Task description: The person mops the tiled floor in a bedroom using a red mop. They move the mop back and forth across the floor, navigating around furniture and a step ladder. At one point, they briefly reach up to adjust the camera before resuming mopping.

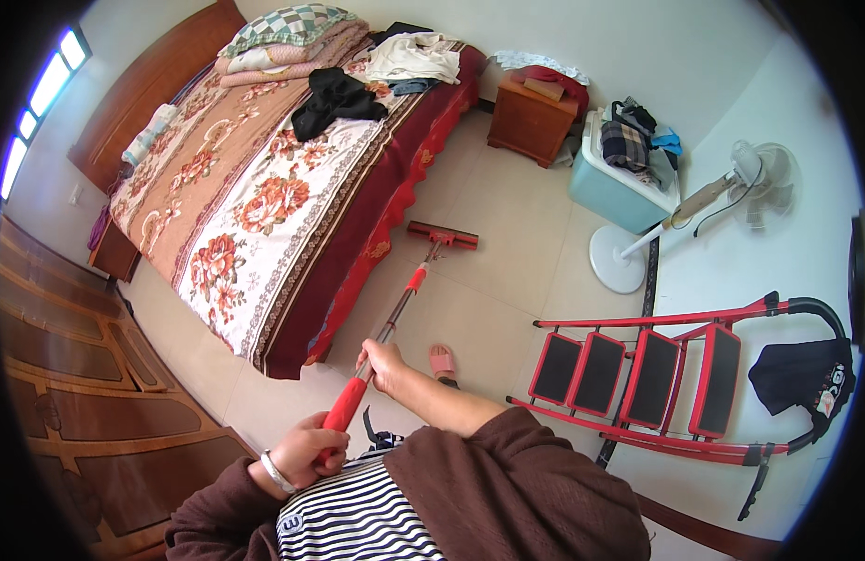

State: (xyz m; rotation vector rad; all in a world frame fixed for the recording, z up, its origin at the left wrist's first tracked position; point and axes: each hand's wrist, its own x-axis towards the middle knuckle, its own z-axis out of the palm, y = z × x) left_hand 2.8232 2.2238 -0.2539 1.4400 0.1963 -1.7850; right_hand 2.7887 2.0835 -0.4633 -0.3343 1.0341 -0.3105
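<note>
A mop (346, 404) with a red grip, a silver pole and a wide red head slants away from my body. Its head (444, 235) rests on the tiled floor beside the bed's red skirt. My left hand (313, 447), with a silver bracelet at the wrist, is wrapped round the red grip close to my waist. Farther up, my right hand (384, 365) closes round the metal pole just above that grip. Whatever touches the floor under the mop head is too small to make out.
Left of the mop stands a bed (264, 201) with a floral cover. A wooden nightstand (533, 120), a blue bin of clothes (619, 192), a standing fan (618, 260) and a red step ladder (649, 379) line the right side. Brown wooden doors (124, 421) are at left.
</note>
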